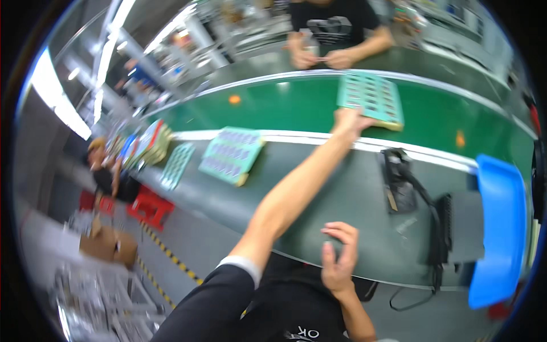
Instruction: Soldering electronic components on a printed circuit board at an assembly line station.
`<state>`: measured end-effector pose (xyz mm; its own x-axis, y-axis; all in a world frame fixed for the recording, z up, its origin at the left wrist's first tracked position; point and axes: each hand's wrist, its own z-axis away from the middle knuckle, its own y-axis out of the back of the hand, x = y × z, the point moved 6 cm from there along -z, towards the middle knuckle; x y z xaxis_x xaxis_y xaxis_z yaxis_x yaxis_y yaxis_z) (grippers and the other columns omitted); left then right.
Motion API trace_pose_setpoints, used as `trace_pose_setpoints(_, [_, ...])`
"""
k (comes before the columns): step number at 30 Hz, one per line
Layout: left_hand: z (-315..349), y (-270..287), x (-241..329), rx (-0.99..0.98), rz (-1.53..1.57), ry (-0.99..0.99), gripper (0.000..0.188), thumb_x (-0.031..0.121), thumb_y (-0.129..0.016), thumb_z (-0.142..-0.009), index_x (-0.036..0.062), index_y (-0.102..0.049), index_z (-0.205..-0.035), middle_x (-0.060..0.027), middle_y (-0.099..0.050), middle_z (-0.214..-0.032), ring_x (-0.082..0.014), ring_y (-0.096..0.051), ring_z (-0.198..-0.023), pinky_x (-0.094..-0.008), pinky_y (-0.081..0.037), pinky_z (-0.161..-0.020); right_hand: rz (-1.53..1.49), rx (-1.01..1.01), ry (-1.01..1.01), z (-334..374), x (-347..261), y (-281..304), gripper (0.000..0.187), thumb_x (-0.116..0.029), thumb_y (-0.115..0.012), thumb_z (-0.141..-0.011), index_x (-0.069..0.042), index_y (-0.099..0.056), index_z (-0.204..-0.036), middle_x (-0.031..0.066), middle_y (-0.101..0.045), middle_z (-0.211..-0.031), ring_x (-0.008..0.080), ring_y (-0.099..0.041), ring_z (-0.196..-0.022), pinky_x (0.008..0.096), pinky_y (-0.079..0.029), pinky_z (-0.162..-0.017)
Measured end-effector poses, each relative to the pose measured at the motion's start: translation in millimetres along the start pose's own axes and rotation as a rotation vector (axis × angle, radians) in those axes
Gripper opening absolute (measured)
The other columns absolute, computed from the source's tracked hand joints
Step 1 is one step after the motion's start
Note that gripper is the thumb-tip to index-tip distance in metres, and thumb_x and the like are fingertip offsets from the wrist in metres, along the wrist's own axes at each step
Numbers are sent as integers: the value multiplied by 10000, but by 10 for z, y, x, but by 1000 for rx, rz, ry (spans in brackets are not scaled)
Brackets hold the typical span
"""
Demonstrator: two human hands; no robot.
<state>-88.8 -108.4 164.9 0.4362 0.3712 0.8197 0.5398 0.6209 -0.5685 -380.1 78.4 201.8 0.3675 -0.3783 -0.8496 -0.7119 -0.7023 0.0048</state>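
Observation:
My left arm stretches across the dark green table, and my left hand [350, 122] grips the near edge of a mint-green tray [370, 97] over the green conveyor belt. Rows of small dark parts sit in the tray's slots, and its lower corner shows a yellowish layer. Close to the table's front edge, my right hand [340, 259] is raised with its fingers apart and nothing in it. A second mint-green tray [232, 153] with rows of purplish parts lies on the table left of my forearm. Beyond it is a narrower mint-green tray [178, 165].
A blue bin [501, 228] stands at the right, beside a dark grey box-shaped device [464, 225] with black cables. A black device [399, 179] lies on the table nearer the belt. Across the belt a person [336, 34] works with both hands. Stacked trays [151, 145] stand far left.

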Motion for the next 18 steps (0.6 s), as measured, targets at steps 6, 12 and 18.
trace_pose_setpoints(6, [64,192,539,-46,-122,-145,259,81,-492,-1019,-148,-491,-1142,-261,-618,-1160,-352,-657,-1069,-446,-561,-974,-98,-39,0,-80,8,-102,270,-24,-647,-883,-3,-548,-1133,168,-599,-1166,332,-605,-1067,389,-480,-929])
trace_pose_setpoints(12, [446,-69,883,-88,-229,-352,322,158,-542,-1015,-93,-535,-1216,-221,-641,-1202,-308,-660,-1095,-417,-568,-932,-19,-8,10,-4,41,89,265,-52,-652,-900,2,-554,-1140,162,-596,-1134,319,-618,-1031,386,-492,-920])
trace_pose_setpoints(18, [992,326,1699,-128,-306,-518,418,296,-505,-1042,-2,-463,-1333,-222,-613,-1265,-299,-613,-1167,-448,-532,-940,-37,62,43,13,-147,-17,141,-108,-573,-969,-67,-572,-1105,134,-598,-981,265,-619,-828,373,-505,-758])
